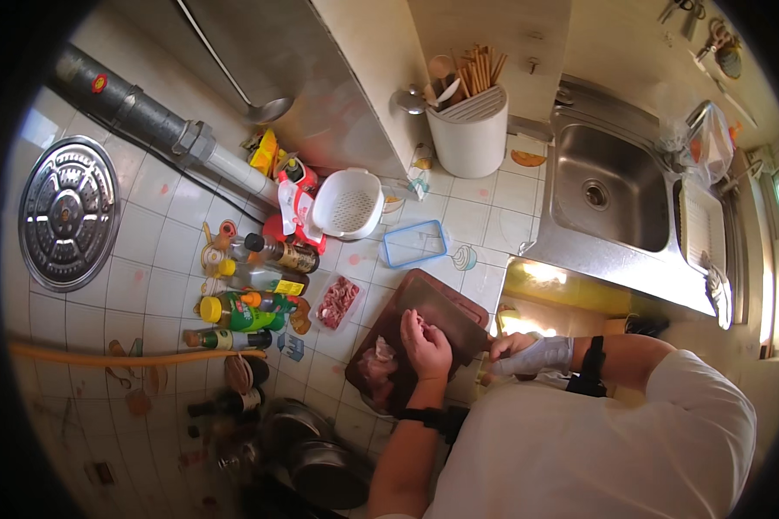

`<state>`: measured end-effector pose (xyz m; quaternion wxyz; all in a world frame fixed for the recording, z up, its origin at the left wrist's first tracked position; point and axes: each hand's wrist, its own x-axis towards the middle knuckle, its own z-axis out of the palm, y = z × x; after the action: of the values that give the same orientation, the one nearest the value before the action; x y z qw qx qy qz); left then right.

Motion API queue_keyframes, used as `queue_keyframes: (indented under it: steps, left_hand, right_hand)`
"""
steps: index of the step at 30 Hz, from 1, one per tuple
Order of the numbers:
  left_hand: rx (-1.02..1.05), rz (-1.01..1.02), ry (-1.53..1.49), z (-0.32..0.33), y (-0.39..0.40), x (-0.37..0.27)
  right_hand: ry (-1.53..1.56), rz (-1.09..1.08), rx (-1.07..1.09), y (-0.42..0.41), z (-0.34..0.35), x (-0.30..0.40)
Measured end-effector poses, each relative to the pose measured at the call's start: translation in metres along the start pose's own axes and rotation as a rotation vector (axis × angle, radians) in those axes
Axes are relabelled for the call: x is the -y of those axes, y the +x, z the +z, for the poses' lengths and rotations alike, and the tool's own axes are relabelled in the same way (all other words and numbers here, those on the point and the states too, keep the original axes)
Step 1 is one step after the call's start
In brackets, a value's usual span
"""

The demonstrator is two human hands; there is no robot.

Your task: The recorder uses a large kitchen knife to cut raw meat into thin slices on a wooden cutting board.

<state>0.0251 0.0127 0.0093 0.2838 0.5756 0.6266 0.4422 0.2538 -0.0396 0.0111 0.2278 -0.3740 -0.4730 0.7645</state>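
Note:
On the counter before me is a dark red-brown cutting board (479, 310) with a cleaver (436, 295) lying broad and flat above it. My right hand (519, 353), with grey cloth around its wrist, grips the cleaver's handle. Cupped against the blade is my left hand (426, 350), with small pieces of raw meat (420, 318) between thumb and fingers, partly hidden. A larger piece of raw meat (376, 363) rests on the board left of that hand. Just beyond the board stands a plastic container (339, 301) of sliced raw meat.
A blue-rimmed clear container (415, 244) and a white colander (348, 204) stand past the board. Several sauce bottles (247, 311) crowd the left. Pans (324, 454) sit near my left forearm. A white utensil holder (470, 139) and steel sink (610, 188) occupy the far right.

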Motion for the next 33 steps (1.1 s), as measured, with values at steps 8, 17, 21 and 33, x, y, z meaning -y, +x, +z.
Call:
queue_keyframes:
  steps: [8,17,21,33]
  left_hand:
    - [-0.11,0.076,0.408,0.022,0.011,-0.005]
    - [-0.22,0.045,0.207,0.003,0.029,-0.02]
    - [-0.237,0.162,0.272,-0.039,0.074,-0.052]
    - [-0.129,0.224,0.544,-0.123,0.149,0.048]
  right_hand:
    - [0.029,0.061,-0.027,-0.015,0.002,0.027]
    - [-0.123,0.148,0.147,0.019,0.007,0.057]
    - [0.011,0.298,0.179,0.042,0.025,0.136]
    - [-0.083,-0.14,0.154,0.119,0.032,0.127]
